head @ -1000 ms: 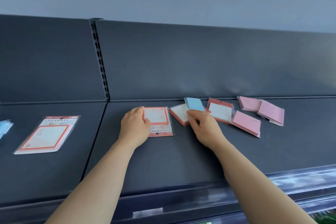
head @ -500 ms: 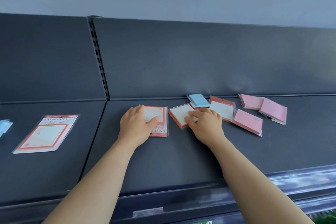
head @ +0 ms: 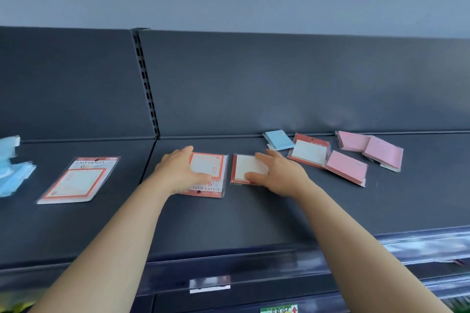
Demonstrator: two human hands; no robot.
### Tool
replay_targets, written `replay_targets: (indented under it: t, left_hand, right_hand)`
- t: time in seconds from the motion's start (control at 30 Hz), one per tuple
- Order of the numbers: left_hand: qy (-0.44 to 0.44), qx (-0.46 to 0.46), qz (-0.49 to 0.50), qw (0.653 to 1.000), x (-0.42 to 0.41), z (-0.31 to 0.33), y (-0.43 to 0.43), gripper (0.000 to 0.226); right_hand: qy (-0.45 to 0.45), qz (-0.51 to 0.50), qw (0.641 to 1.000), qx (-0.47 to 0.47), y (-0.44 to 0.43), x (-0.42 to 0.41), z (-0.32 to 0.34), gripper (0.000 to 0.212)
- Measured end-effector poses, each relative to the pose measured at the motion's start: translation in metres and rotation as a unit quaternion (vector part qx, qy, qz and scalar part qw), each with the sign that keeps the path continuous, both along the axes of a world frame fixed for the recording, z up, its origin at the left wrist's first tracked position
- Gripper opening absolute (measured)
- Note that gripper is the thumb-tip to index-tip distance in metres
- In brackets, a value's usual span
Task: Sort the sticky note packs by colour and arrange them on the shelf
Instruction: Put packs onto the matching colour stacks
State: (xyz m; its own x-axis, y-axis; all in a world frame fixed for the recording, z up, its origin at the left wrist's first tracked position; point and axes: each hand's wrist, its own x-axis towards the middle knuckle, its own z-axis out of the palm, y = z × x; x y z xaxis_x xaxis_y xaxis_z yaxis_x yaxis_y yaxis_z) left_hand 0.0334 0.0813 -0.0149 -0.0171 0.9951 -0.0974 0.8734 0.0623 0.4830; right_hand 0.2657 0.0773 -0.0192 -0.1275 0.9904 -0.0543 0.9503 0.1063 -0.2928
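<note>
The second red pack (head: 244,165) has been drawn beside the first red pack (head: 212,166).
Each is pressed flat under the spread left hand (head: 178,173) and right hand (head: 282,173); a red group is begun.

The dark grey shelf (head: 254,216) carries every pack lying flat. At the far left edge of the frame lie light blue packs (head: 15,175). Right of them is an orange-framed sleeved pack (head: 76,180), slightly tilted. In the centre a second sleeved pack (head: 212,173) lies with its "UNIVERSITY" header nearest. Just beside it sits a white-faced orange pack (head: 245,168). Toward the right, by the back wall, a small blue pack (head: 278,139) touches a tilted orange pack (head: 309,152), which meets a pink pack (head: 346,169). Two overlapping pink packs (head: 381,154) lie further right.
</note>
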Motion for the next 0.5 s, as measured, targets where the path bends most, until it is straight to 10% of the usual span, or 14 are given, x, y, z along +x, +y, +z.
replay_targets:
  t: [0.2, 0.5]
  left_hand:
    - [0.026, -0.09, -0.115, 0.989, 0.003, 0.007, 0.011, 0.105]
    - [0.097, -0.037, 0.024, 0.994, 0.001, 0.01, -0.004, 0.107]
  right_hand:
    - [0.045, 0.013, 0.998, -0.036, -0.003, 0.002, 0.01, 0.051]
    - [0.055, -0.093, 0.993, 0.054, -0.017, 0.003, 0.014, 0.077]
